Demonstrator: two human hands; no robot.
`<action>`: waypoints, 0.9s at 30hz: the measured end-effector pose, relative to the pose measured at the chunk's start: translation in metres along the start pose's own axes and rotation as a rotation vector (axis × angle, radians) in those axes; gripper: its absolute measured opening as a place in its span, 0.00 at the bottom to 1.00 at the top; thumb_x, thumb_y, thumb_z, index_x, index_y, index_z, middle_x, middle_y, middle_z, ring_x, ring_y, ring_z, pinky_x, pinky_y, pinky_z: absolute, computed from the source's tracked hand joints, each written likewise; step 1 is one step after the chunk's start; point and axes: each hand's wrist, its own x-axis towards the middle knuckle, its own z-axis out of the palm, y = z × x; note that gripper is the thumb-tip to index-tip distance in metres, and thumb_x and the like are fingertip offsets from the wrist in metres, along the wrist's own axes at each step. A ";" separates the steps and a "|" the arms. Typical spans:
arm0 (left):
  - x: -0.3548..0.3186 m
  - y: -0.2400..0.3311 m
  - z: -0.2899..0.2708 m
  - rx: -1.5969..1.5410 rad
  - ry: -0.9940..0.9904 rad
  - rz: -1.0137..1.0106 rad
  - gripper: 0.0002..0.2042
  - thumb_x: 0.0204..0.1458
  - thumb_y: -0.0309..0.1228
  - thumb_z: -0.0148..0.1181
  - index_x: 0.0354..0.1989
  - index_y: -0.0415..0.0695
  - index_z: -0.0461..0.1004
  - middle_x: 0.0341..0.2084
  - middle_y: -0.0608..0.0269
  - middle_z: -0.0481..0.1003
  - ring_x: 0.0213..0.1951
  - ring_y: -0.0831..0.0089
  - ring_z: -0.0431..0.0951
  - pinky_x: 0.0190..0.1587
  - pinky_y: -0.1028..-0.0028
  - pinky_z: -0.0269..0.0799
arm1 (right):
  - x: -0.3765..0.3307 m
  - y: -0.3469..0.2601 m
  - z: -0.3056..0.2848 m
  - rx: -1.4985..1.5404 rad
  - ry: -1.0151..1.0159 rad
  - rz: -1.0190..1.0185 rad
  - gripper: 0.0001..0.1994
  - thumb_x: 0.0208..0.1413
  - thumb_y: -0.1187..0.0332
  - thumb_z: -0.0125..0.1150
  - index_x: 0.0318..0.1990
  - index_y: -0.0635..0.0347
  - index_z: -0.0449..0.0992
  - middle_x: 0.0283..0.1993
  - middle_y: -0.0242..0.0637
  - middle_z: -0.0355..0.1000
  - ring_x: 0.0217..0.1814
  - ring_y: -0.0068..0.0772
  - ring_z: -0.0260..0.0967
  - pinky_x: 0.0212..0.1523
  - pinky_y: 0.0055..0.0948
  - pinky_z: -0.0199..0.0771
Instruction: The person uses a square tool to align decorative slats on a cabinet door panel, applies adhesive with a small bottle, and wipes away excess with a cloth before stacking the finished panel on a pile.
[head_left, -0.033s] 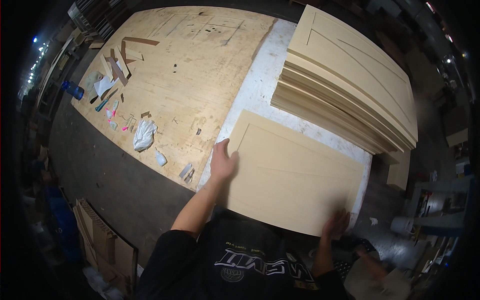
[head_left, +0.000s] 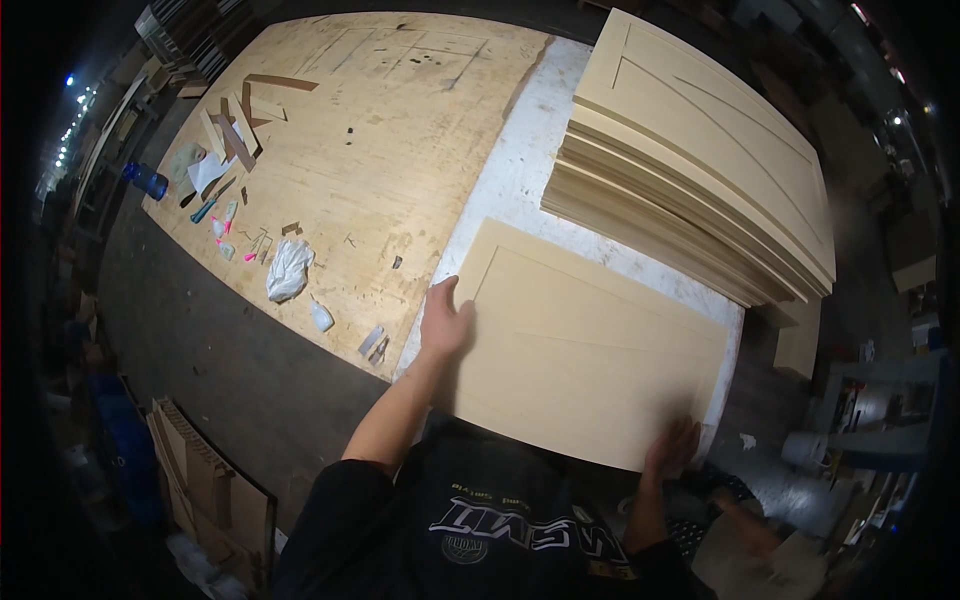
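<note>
A pale cream panel (head_left: pixel 590 350) lies flat in front of me, with a shallow recessed line along its border and faint slanting lines across its face. At its left edge my left hand (head_left: pixel 447 318) grips the side, thumb toward the face and fingers along the rim. My right hand (head_left: pixel 674 446) holds the panel's near right corner, its fingers partly in shadow. Beyond the panel, to the right, rises a stack of similar panels (head_left: pixel 700 110); the top one shows grooved straight and slanting lines.
A plywood worktop (head_left: pixel 370 190) stretches left, beside a white surface (head_left: pixel 515 150). On it lie wood strips (head_left: pixel 235 130), a crumpled white plastic bag (head_left: pixel 290 270), a small white bottle (head_left: pixel 321 316) and metal pieces (head_left: pixel 374 343). A blue bottle (head_left: pixel 147 180) sits at its left edge. Another person's arm (head_left: pixel 748 528) shows at lower right.
</note>
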 end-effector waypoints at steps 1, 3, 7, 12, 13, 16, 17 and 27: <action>0.003 -0.005 0.001 -0.230 -0.003 -0.139 0.22 0.61 0.32 0.59 0.63 0.38 0.71 0.55 0.46 0.77 0.58 0.54 0.77 0.63 0.62 0.72 | 0.005 -0.006 -0.007 -0.029 0.044 -0.086 0.21 0.74 0.55 0.50 0.64 0.58 0.75 0.65 0.47 0.73 0.71 0.53 0.68 0.71 0.51 0.67; 0.003 -0.015 0.000 -0.449 0.027 -0.275 0.20 0.64 0.30 0.53 0.62 0.35 0.73 0.52 0.44 0.79 0.56 0.58 0.79 0.61 0.64 0.72 | 0.004 -0.006 -0.005 -0.055 0.088 -0.170 0.18 0.75 0.61 0.49 0.63 0.60 0.76 0.64 0.44 0.75 0.70 0.51 0.69 0.71 0.49 0.68; -0.021 -0.037 -0.006 -0.064 -0.003 0.021 0.20 0.63 0.27 0.58 0.63 0.37 0.73 0.57 0.43 0.76 0.57 0.53 0.78 0.60 0.63 0.74 | 0.004 0.001 0.008 0.092 0.028 0.038 0.19 0.70 0.60 0.57 0.61 0.61 0.77 0.63 0.49 0.75 0.68 0.54 0.70 0.69 0.52 0.68; -0.073 0.010 -0.017 0.290 -0.131 0.382 0.24 0.61 0.31 0.60 0.66 0.43 0.71 0.68 0.43 0.67 0.71 0.42 0.64 0.72 0.45 0.58 | 0.012 -0.003 -0.013 0.150 -0.025 0.184 0.21 0.64 0.58 0.66 0.58 0.61 0.79 0.62 0.54 0.74 0.67 0.59 0.69 0.69 0.54 0.67; -0.077 0.015 -0.014 0.345 -0.187 0.388 0.24 0.62 0.34 0.60 0.67 0.44 0.70 0.70 0.46 0.64 0.74 0.43 0.59 0.74 0.40 0.50 | 0.011 0.001 -0.007 0.175 -0.024 0.185 0.21 0.63 0.59 0.67 0.58 0.61 0.78 0.62 0.53 0.74 0.67 0.60 0.68 0.69 0.54 0.66; -0.080 0.022 0.001 0.394 -0.296 0.472 0.27 0.64 0.40 0.59 0.70 0.47 0.68 0.75 0.50 0.59 0.78 0.46 0.52 0.75 0.31 0.37 | 0.033 0.000 -0.013 0.304 -0.094 0.077 0.25 0.58 0.62 0.72 0.61 0.59 0.76 0.62 0.53 0.73 0.67 0.60 0.67 0.68 0.55 0.65; -0.078 0.035 0.009 0.402 -0.327 0.510 0.28 0.64 0.41 0.59 0.71 0.46 0.67 0.74 0.49 0.61 0.77 0.45 0.54 0.75 0.31 0.39 | 0.043 -0.001 -0.011 0.326 -0.081 -0.002 0.26 0.57 0.62 0.72 0.61 0.59 0.75 0.62 0.52 0.72 0.67 0.60 0.67 0.68 0.55 0.65; -0.095 0.083 0.073 0.464 -0.386 0.587 0.27 0.66 0.42 0.56 0.72 0.48 0.67 0.70 0.46 0.66 0.73 0.40 0.60 0.73 0.34 0.51 | 0.149 -0.045 0.000 0.438 -0.362 -0.062 0.29 0.67 0.50 0.56 0.71 0.53 0.69 0.78 0.35 0.62 0.83 0.40 0.49 0.80 0.53 0.40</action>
